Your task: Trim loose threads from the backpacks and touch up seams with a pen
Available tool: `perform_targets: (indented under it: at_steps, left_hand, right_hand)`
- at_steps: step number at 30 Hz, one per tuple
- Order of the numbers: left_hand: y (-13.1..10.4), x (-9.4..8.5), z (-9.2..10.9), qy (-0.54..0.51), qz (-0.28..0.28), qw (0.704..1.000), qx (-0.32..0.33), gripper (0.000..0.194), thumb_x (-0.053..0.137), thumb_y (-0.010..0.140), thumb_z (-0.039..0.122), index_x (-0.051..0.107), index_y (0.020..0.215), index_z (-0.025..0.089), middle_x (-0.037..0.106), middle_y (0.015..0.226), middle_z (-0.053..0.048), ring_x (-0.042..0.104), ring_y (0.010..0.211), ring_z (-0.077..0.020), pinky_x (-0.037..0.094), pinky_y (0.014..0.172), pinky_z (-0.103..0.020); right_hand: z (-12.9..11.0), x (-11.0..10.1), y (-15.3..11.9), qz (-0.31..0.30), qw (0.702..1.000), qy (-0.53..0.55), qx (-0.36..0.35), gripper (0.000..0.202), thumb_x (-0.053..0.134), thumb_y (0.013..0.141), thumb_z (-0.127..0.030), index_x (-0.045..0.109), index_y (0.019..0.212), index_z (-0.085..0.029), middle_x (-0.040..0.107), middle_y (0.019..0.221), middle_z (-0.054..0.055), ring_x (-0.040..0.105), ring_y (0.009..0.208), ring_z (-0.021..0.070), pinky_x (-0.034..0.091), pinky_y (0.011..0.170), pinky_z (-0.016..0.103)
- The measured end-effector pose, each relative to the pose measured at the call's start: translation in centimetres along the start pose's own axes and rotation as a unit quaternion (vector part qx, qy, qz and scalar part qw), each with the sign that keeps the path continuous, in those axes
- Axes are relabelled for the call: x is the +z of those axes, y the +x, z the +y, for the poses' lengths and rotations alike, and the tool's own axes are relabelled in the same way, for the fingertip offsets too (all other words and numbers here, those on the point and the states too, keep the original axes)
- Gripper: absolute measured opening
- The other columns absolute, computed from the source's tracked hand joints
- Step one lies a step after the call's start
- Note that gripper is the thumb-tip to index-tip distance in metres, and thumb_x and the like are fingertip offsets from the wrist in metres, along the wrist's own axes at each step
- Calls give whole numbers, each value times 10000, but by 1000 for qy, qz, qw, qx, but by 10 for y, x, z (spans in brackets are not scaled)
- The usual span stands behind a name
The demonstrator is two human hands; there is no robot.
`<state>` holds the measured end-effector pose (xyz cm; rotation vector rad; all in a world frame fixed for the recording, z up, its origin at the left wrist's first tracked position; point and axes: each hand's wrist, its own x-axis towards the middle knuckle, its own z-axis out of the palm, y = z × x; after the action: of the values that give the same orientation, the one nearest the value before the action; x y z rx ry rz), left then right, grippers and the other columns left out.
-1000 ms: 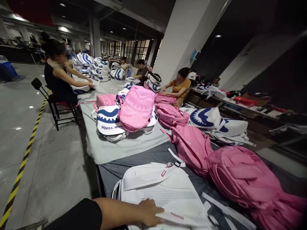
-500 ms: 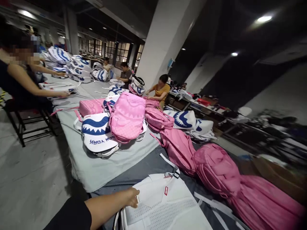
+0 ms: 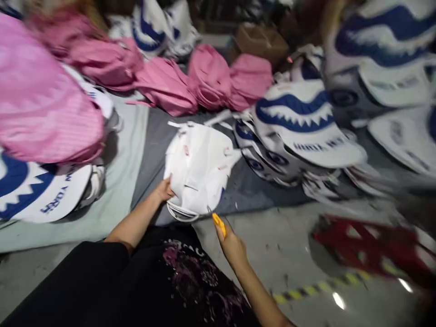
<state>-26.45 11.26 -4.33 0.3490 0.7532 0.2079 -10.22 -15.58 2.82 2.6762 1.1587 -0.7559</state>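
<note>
A white backpack (image 3: 199,165) lies in front of me on a dark grey cloth, its straps toward the far side. My left hand (image 3: 165,190) grips its left edge, fingers closed and the thumb partly hidden. In my right hand (image 3: 232,245), just beyond the backpack's near right corner, are yellow-handled thread snips (image 3: 219,223). Their thin metal tip points at the backpack's near edge; blur hides whether it touches.
Pink backpacks (image 3: 207,77) line the table's far side. White-and-blue backpacks (image 3: 303,122) are piled at right, and a large pink backpack (image 3: 47,100) rests on white ones at left. A red object (image 3: 368,245) and yellow-black floor tape (image 3: 320,286) are at lower right.
The view has swung right and down onto the white backpack. My right hand has come into view with the yellow snips. My left hand is still on the backpack's edge.
</note>
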Motion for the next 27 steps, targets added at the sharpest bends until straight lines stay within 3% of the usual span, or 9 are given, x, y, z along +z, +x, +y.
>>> perform_targets:
  at_steps: [3,6,12,16,19,23,25,27]
  left_hand:
    - [36,-5,3,-12,26,997,-66,296,465,1009,366,580,851,144,628,713,-14,417,431,-46,287,329,-128]
    - [41,1,6,-15,34,997,-74,269,468,954,319,528,738,170,666,675,-70,345,370,-58,142,263,-124]
    - [43,16,12,-37,38,996,-66,251,546,938,412,620,912,173,742,832,-115,364,376,-68,112,247,-135]
    - [53,24,12,-39,72,995,-56,329,454,995,408,637,936,141,730,785,-116,347,369,-71,107,242,-153]
    - [48,31,7,-58,101,993,-13,328,414,1019,362,658,1024,142,700,726,-68,427,409,-76,226,289,-138]
    - [30,40,2,-57,90,994,40,437,329,1052,483,661,1115,205,735,936,-69,647,689,-115,373,417,-130]
    - [25,43,2,-38,77,995,50,510,268,1054,533,661,1131,218,733,1029,-79,666,776,-123,376,439,-132]
    - [26,44,4,-36,75,996,45,536,250,1053,546,665,1125,213,735,995,-74,643,713,-109,326,411,-130]
  right_hand:
    - [18,24,-6,-9,995,11,101,447,335,1061,-456,634,1239,-175,758,876,130,735,822,274,435,635,312]
    - [17,34,25,30,995,31,91,452,342,1055,-476,640,1200,-169,754,875,135,721,794,273,399,622,314]
    - [13,35,78,72,995,49,52,516,294,1057,-509,612,1240,-146,738,892,145,695,806,268,404,656,314]
    - [18,30,109,33,999,21,31,539,292,1052,-521,621,1220,-129,720,893,172,676,803,266,409,674,308]
    - [17,32,128,12,1000,12,17,589,256,1053,-522,617,1222,-89,702,893,200,664,799,268,415,679,314]
    - [13,30,138,9,1000,11,17,610,236,1054,-520,615,1233,-78,696,899,203,659,811,271,415,686,320]
    - [12,24,135,6,1000,12,17,578,274,1051,-516,612,1245,-89,703,911,196,661,812,266,410,684,318]
    - [14,15,125,7,1000,14,22,542,313,1047,-516,608,1248,-108,712,921,184,667,808,260,406,677,317]
